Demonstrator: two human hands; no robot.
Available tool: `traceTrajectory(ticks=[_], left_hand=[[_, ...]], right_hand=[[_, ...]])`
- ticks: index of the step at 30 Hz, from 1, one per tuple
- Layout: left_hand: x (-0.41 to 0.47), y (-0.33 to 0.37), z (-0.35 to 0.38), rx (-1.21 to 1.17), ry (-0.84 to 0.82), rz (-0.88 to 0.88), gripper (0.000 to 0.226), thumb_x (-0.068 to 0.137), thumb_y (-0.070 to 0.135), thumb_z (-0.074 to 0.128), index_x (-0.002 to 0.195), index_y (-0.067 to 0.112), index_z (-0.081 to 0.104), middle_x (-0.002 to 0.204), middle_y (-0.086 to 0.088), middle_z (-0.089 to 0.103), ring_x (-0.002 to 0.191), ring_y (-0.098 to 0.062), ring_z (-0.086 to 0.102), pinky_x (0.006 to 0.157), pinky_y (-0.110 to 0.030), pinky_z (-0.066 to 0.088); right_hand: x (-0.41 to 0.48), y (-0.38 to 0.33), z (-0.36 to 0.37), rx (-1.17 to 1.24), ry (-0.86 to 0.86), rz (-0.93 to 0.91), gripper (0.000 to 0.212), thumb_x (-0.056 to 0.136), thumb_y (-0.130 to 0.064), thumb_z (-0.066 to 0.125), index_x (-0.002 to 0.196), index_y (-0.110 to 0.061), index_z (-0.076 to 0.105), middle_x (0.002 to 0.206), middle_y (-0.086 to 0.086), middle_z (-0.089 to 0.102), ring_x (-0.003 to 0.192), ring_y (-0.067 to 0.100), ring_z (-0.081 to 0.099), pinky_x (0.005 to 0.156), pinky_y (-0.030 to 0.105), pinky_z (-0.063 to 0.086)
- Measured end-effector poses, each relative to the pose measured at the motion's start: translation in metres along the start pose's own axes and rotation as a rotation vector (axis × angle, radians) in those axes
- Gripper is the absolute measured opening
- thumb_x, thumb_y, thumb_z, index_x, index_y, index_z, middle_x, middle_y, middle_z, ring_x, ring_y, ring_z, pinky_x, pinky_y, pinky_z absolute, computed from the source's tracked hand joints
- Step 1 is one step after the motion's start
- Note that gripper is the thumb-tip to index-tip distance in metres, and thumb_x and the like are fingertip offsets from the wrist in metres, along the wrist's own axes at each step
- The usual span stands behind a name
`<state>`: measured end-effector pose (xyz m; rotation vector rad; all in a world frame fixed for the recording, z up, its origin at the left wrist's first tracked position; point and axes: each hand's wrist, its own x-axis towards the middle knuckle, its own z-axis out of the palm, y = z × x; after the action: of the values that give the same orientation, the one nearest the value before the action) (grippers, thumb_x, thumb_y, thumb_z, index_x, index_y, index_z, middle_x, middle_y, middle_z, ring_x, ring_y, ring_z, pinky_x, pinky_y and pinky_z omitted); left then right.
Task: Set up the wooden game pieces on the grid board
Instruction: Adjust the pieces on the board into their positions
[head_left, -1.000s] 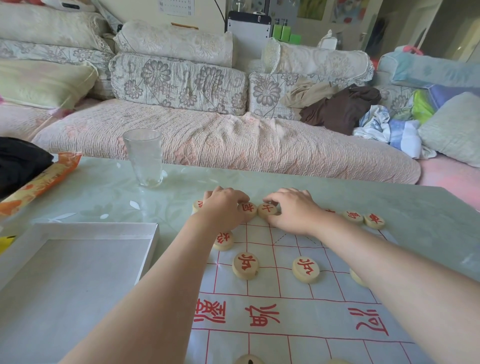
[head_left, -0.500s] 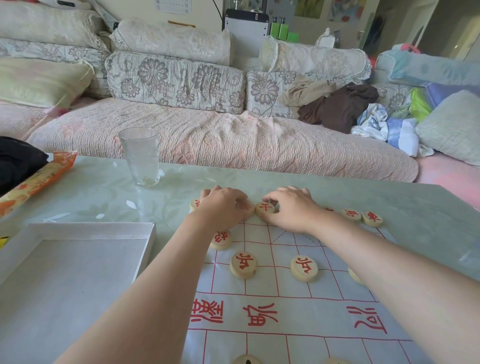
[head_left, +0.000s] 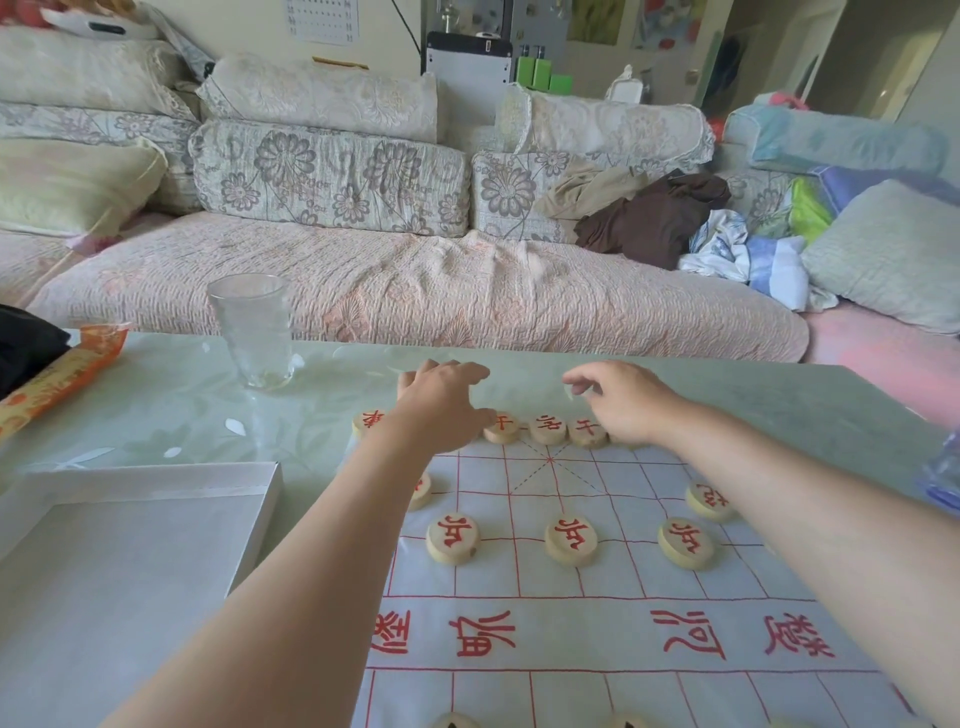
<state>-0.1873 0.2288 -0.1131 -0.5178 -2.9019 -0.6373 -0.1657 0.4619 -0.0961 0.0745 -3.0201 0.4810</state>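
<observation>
1. Now both hands are up at the far row of the xiangqi board (head_left: 571, 639), a thin printed sheet lying flat on the glass-topped table (head_left: 779, 410).
2. And the left hand (head_left: 441, 402) arches over that row between the chariot piece (head_left: 370, 420) and the left advisor (head_left: 501, 427). Its fingertips are hidden, so whether it holds a disc cannot be told.
3. Over to the right hand (head_left: 621, 400), just above the right advisor (head_left: 587, 432), fingers loosely curled and nothing visibly in them.
4. Between the advisors sits the general (head_left: 548, 428). Nearer, three soldiers (head_left: 570, 540) line up, with a cannon (head_left: 707, 501) to the right.
5. Handling call: the wooden discs look light, stiff and smooth, and probably slide easily on the sheet. Best to pinch each by its rim and set it down gently so the board stays put.
</observation>
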Motion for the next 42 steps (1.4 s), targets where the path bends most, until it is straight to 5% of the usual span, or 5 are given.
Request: traceTrajectory(ticks=[14, 21, 32, 38, 42], left_hand=[[0.021, 0.049, 0.038, 0.137, -0.126, 0.024, 0.068, 0.071, 0.08, 0.052, 0.125, 0.039, 0.056, 0.121, 0.01, 0.059, 0.118, -0.018, 0.037, 0.096, -0.035, 0.023], [0.023, 0.049, 0.041, 0.097, -0.113, 0.086, 0.05, 0.082, 0.061, 0.056, 0.127, 0.039, 0.055, 0.122, 0.016, 0.06, 0.118, -0.016, 0.038, 0.1, -0.033, 0.019], [0.019, 0.052, 0.043, 0.035, -0.136, 0.081, 0.054, 0.082, 0.047, 0.059, 0.134, 0.037, 0.048, 0.129, 0.018, 0.058, 0.122, -0.014, 0.043, 0.105, -0.035, 0.02], [0.023, 0.051, 0.042, 0.083, -0.12, 0.059, 0.061, 0.077, 0.064, 0.061, 0.132, 0.039, 0.05, 0.119, 0.018, 0.061, 0.118, -0.016, 0.042, 0.103, -0.035, 0.022], [0.025, 0.051, 0.044, 0.041, -0.109, 0.086, 0.054, 0.081, 0.052, 0.065, 0.131, 0.039, 0.051, 0.119, 0.021, 0.062, 0.117, -0.013, 0.046, 0.102, -0.033, 0.023]], right_hand=[[-0.007, 0.023, 0.009, -0.176, -0.125, -0.131, 0.058, 0.088, -0.028, 0.059, 0.143, -0.039, 0.045, 0.139, -0.016, 0.054, 0.134, 0.014, 0.039, 0.111, 0.038, 0.023], [-0.003, 0.025, 0.012, -0.252, -0.066, -0.119, 0.054, 0.089, -0.057, 0.053, 0.139, -0.036, 0.048, 0.135, -0.006, 0.055, 0.133, 0.02, 0.038, 0.106, 0.039, 0.023], [-0.01, 0.03, 0.011, -0.279, -0.023, -0.152, 0.056, 0.086, -0.061, 0.056, 0.137, -0.038, 0.05, 0.134, -0.009, 0.056, 0.13, 0.019, 0.041, 0.102, 0.039, 0.025], [-0.017, 0.023, 0.011, -0.218, -0.053, -0.152, 0.057, 0.086, -0.031, 0.058, 0.142, -0.036, 0.046, 0.142, -0.008, 0.051, 0.135, 0.017, 0.037, 0.107, 0.038, 0.024], [-0.015, 0.023, 0.01, -0.273, -0.026, -0.131, 0.053, 0.09, -0.051, 0.055, 0.139, -0.034, 0.049, 0.134, -0.008, 0.056, 0.13, 0.018, 0.041, 0.103, 0.039, 0.026]])
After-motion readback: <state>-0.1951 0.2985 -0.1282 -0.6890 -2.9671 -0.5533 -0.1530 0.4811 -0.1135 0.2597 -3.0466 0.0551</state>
